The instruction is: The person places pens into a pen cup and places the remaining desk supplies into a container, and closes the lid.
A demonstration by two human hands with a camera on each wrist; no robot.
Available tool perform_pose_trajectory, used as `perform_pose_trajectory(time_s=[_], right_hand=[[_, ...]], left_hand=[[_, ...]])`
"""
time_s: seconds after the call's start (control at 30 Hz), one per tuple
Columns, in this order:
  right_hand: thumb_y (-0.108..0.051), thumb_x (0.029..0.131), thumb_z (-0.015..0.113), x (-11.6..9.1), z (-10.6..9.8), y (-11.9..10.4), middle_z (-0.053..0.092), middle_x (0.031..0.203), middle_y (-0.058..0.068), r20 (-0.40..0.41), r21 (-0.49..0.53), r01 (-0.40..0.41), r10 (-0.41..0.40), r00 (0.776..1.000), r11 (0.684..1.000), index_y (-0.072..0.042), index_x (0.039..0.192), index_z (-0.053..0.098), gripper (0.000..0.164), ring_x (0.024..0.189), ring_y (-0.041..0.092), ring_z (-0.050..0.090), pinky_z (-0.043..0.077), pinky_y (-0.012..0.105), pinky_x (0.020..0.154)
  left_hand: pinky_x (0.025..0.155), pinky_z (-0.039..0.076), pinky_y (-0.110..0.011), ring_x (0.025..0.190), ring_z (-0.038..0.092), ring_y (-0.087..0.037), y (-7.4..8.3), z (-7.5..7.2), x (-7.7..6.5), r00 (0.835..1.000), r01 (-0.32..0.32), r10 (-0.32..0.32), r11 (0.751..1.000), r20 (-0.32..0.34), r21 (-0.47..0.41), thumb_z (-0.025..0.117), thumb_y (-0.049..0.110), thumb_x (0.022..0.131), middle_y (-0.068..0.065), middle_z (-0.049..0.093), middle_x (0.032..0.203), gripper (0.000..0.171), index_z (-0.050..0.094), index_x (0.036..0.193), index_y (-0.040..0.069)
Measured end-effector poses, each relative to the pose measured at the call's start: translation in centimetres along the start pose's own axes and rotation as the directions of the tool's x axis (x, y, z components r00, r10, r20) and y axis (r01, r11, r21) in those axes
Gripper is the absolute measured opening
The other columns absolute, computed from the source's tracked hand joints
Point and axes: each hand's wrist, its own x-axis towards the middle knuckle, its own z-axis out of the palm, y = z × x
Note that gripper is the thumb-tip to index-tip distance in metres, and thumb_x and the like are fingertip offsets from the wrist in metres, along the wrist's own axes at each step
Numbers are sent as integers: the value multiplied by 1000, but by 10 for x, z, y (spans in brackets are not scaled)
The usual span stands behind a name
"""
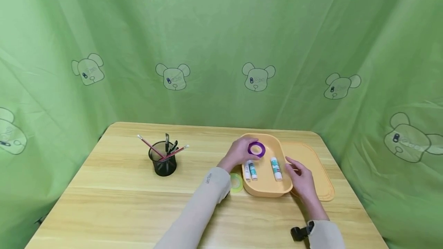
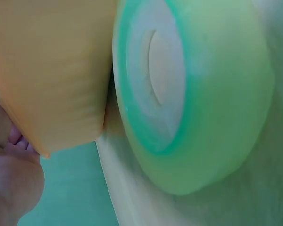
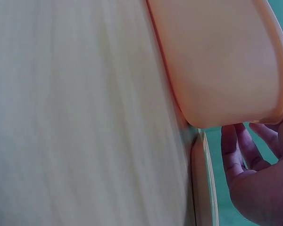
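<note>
Between the fingers and thumb of my left hand [image 1: 240,151] is a purple tape roll [image 1: 256,149], held over the far left part of a peach-orange box [image 1: 264,193]. Inside the box, a glue stick [image 1: 276,169] lies to the right. Another glue stick [image 1: 253,170] and a white tube [image 1: 247,171] lie along the left wall. My right hand [image 1: 303,180] grips the box's right rim; in the right wrist view its fingertips [image 3: 239,128] meet the wall just under the rim. A green tape roll [image 2: 226,103] rests on the table beside the box's left wall.
The flat orange lid [image 1: 316,170] lies on the table right of the box, partly behind my right hand. A black mesh pen cup [image 1: 165,167] with pencils and pens stands on the left of the wooden table [image 1: 114,187]. Green curtains [image 1: 214,30] surround the table.
</note>
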Motion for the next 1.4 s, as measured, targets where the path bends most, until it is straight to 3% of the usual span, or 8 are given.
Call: perform_pose_trajectory(time_s=[0.57, 1.17, 1.4], right_hand=[[-34, 94, 60, -4, 8, -6, 64, 110, 12, 30, -30, 15, -14, 999, 999, -19, 132, 59, 41, 87, 5, 58, 49, 13, 73], [-36, 92, 62, -3, 9, -5, 67, 109, 13, 21, -6, 8, -8, 1000, 1000, -19, 130, 61, 42, 87, -1, 57, 48, 10, 74], [-38, 92, 62, -4, 10, -4, 67, 111, 13, 19, -3, 7, -7, 1000, 1000, -20, 131, 60, 43, 89, -3, 56, 46, 8, 76]], left_hand=[[112, 34, -34, 129, 48, -15, -14, -6, 4, 999, -32, 31, 988, 9, 151, 83, 42, 71, 4, 55, 137, 75, 53, 136, 21], [114, 28, -36, 128, 48, -16, -7, -7, 5, 995, -46, 13, 939, 98, 340, 84, 41, 69, 6, 57, 134, 76, 54, 135, 21], [115, 28, -36, 130, 46, -16, -7, -7, 4, 995, -37, 7, 949, 95, 313, 83, 36, 72, 5, 55, 137, 73, 52, 137, 20]])
